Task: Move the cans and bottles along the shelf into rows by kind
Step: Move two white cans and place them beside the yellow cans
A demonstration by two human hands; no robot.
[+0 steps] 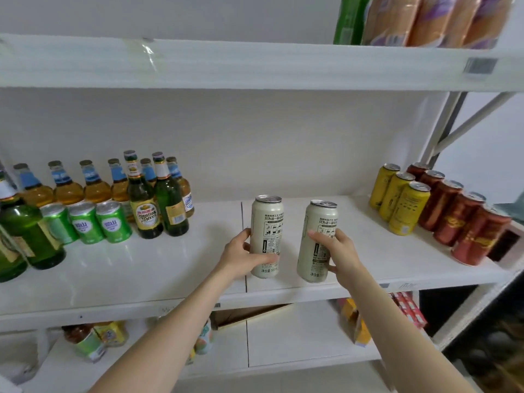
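Left hand [241, 252]: fingers curled round the lower half of 1 pale can [266, 222], thumb across its front. The can is upright.

Right hand [338, 251]: fingers wrapped round a 2nd pale can [319, 228], which tilts slightly.

Both cans are near the front edge of the middle shelf [170, 265], in its centre stretch, just beside each other but apart. Cannot tell if their bases rest on the board.

To the left:
- 3 green cans [85, 222] in a row
- 2 dark green bottles [158, 199] just beside them
- amber bottles [68, 185] with blue neck labels, along the back wall
- large green bottles [25, 231] at the far edge

To the right, well apart from the hands, 3 yellow cans [402, 199] stand in a line running front to back. A row of red cans [459, 219] is just beside them.
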